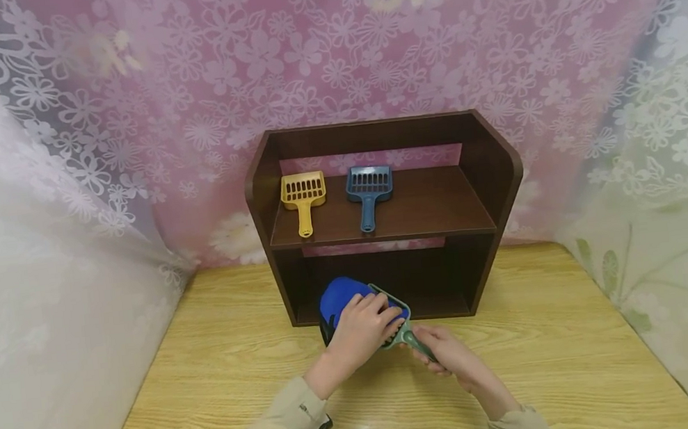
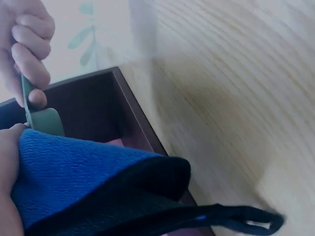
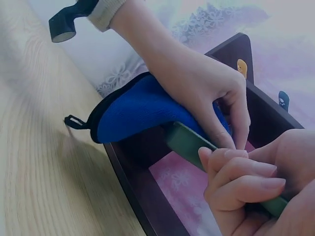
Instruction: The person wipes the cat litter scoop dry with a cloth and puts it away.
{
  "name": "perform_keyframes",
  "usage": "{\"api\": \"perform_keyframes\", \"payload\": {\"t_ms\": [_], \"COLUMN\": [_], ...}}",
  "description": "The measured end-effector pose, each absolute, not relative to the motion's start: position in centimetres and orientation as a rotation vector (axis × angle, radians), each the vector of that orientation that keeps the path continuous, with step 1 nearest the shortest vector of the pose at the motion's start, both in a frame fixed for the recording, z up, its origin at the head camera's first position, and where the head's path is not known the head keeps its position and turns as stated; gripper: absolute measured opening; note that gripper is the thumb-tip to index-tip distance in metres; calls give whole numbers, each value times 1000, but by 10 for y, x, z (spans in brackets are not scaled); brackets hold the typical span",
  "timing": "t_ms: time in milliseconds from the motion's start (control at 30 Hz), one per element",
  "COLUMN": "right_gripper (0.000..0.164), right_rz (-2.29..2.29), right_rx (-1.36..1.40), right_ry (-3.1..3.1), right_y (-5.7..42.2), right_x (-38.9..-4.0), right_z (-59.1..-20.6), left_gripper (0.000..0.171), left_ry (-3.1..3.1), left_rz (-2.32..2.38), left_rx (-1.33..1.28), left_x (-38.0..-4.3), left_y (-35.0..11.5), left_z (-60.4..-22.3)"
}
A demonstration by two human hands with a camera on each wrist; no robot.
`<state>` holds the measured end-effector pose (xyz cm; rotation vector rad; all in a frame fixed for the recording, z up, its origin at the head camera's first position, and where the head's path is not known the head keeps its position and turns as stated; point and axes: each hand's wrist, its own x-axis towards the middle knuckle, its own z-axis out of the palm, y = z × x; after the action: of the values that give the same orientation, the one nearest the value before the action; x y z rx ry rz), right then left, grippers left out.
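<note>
My right hand [image 1: 446,350] grips the handle of a green slotted litter scoop [image 1: 404,334], its head tilted up to the left. Against the scoop's head my left hand [image 1: 365,327] holds a blue cloth [image 1: 340,297] with black edging, fingers bent over it. In the left wrist view the cloth [image 2: 88,167] hangs folded, and a black hanging loop [image 2: 246,216] trails from its edge. The right wrist view shows the left thumb and fingers pinching the cloth [image 3: 142,110] beside the green scoop [image 3: 189,142]. Much of the scoop's head is hidden by cloth and fingers.
A dark brown two-tier shelf [image 1: 383,231] stands at the back of the wood-grain table [image 1: 223,381], just beyond the hands. On its upper board lie a yellow litter scoop [image 1: 303,201] and a blue litter scoop [image 1: 368,194]. Flowered curtains [image 1: 327,55] surround the table.
</note>
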<state>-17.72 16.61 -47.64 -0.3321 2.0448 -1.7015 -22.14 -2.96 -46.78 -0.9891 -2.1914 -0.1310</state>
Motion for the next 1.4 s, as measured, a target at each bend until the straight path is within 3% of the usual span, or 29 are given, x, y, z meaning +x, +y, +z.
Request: {"api": "perform_keyframes", "payload": {"t_ms": [567,933,1400], "right_gripper": [48,45,48], "right_rz": [-1720,-1678,-1713], "right_rx": [-337,-354,-346], "right_ry": [2016,2095,2044], "right_y": [162,154,166], "right_x": [-174,-176,-180], "right_z": [-476,-469,-473], "left_gripper": [24,18,21], "left_ry": [-2120,-2288,-2380], "left_rz": [93,-64,-161], "left_rx": [-907,-774,-1194], "left_x": [-248,-235,-233], "left_y": [-62,-37,-35], "left_z": [-463,-464,-455]}}
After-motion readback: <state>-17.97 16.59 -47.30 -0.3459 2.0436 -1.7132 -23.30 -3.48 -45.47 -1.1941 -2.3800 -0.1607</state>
